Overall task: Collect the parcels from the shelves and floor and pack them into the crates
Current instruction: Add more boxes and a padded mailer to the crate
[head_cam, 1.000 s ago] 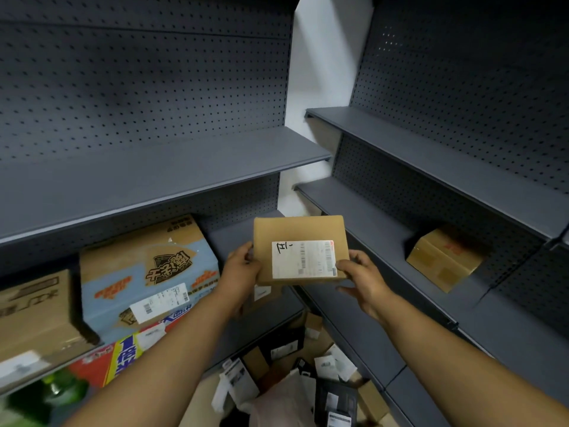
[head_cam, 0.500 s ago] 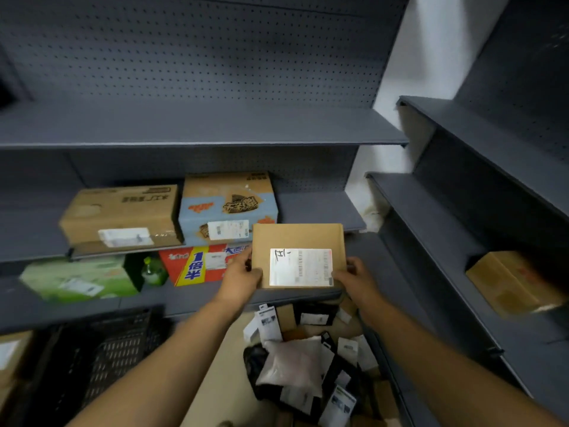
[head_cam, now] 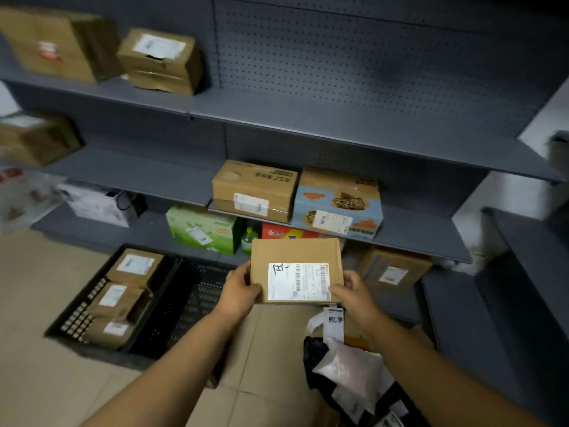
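A flat brown cardboard parcel (head_cam: 292,255) with a white shipping label is held up in front of me between both hands. My left hand (head_cam: 238,288) grips its left edge and my right hand (head_cam: 354,291) grips its lower right corner. Below and to the left, two black crates stand on the floor: the left crate (head_cam: 78,315) holds three labelled brown parcels, the right crate (head_cam: 191,306) looks bare inside. Loose bags and small parcels (head_cam: 351,371) lie heaped on the floor at the lower right.
Grey pegboard shelves (head_cam: 338,131) run across the back and down the right side. On them sit brown boxes (head_cam: 254,191), a blue printed box (head_cam: 337,204), a green box (head_cam: 200,226), a white box (head_cam: 95,204) and another brown box (head_cam: 394,269). Beige floor tiles (head_cam: 46,380) lie at the lower left.
My view has swung left and down, bringing the crates and the left shelves into sight. Both hands keep hold of the same parcel, carried leftward with the turn.
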`<state>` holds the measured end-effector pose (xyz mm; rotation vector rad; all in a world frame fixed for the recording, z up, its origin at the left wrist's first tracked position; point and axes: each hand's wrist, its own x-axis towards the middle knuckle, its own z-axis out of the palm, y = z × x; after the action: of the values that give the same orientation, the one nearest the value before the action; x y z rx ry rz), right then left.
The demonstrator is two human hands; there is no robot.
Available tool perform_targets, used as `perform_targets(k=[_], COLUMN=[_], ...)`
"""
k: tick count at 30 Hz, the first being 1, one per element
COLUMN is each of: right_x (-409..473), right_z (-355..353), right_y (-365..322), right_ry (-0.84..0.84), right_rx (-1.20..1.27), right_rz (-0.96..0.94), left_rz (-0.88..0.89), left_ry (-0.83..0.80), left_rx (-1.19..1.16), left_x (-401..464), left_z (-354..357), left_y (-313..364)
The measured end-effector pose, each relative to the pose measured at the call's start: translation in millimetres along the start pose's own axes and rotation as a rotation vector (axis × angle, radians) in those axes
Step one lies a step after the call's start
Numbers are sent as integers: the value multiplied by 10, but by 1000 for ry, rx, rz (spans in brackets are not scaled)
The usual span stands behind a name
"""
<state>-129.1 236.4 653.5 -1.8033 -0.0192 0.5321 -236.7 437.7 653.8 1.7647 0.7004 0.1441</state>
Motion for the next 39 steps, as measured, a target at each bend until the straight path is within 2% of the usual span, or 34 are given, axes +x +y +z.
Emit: perform_targets(k=[6,13,18,26,33,39], right_x=[-317,-781,-985,-804,-170,381], right_z=[1455,3255,4228,5153,5859,6519], right_y=[-75,-116,-90,-184,-339,-585], right_ry=[-150,-238,-319,-379,-445,-507], right_rx=[-56,-125,-180,-293,-252,-310], right_rz=[-3,-1,10,6,39,38], left_rz=[-90,-182,-223,-269,-266,-242], left_ry=[123,249,293,354,401,476], left_rx=[-31,-114,-153,-160,-124,-80], left_x=[-258,-555,-648,-352,269,819], left_z=[-1298,-2904,-3770,-4501,-5019,-5490], left_y=[-673,-1480,-1915,-2326,-2422,-2432])
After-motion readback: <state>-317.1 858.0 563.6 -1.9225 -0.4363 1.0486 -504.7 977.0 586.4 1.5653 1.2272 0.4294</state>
